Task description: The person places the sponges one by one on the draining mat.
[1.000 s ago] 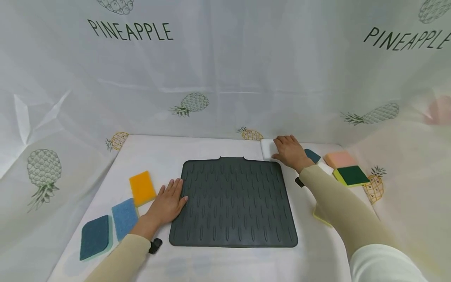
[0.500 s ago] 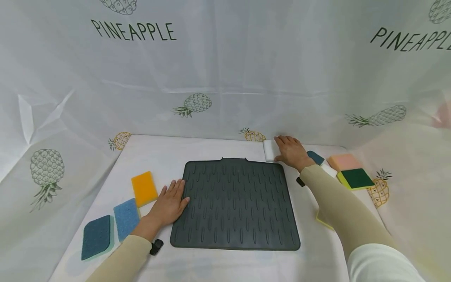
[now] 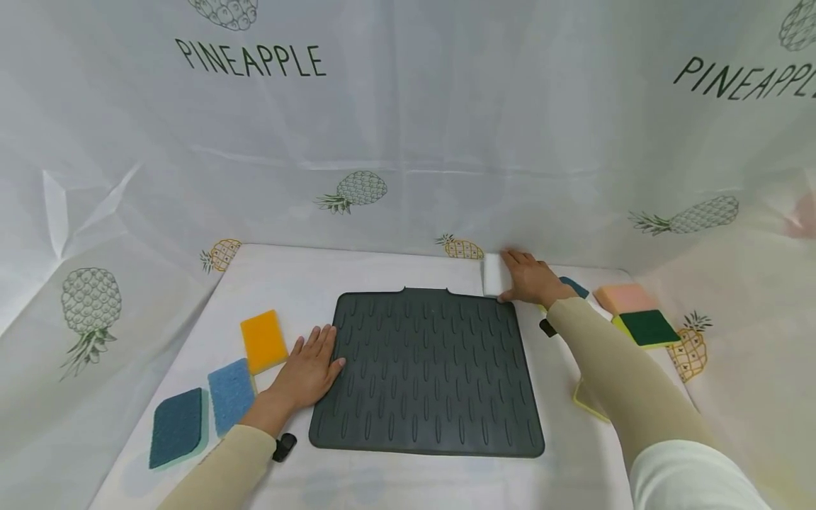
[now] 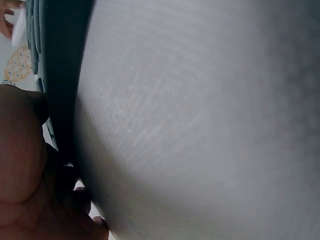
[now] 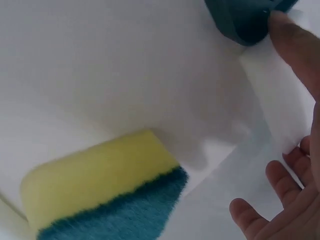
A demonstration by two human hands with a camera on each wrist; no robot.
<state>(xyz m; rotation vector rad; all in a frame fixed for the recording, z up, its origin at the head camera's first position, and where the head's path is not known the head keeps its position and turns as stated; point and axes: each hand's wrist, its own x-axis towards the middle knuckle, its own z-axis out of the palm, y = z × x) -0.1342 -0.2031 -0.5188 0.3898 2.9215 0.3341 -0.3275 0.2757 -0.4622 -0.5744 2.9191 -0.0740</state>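
A dark grey ridged drying mat (image 3: pixel 427 375) lies in the middle of the white table in the head view. Along its left edge rests my left hand (image 3: pixel 306 372), with fingers stretched out and the thumb over the mat's edge. At the mat's far right corner my right hand (image 3: pixel 532 278) holds a white sponge (image 3: pixel 495 275) between thumb and fingertips. The right wrist view shows the thumb by the mat's corner (image 5: pixel 245 25) and the white sponge (image 5: pixel 280 95) reaching to the fingertips. Beneath that wrist lies a yellow sponge (image 5: pixel 105 175) with a teal scouring side.
Left of the mat lie an orange sponge (image 3: pixel 263 341), a blue sponge (image 3: pixel 231 397) and a teal one (image 3: pixel 177 428). To the right are a pink sponge (image 3: pixel 623 297) and a dark green-topped sponge (image 3: pixel 647 329). A yellow-edged piece (image 3: pixel 589 400) is partly under the right forearm.
My right hand and the white sponge have shifted slightly rightward, and the sponge's visible face looks narrower. A bit of yellow now shows by the right wrist. The left hand stays on the mat.
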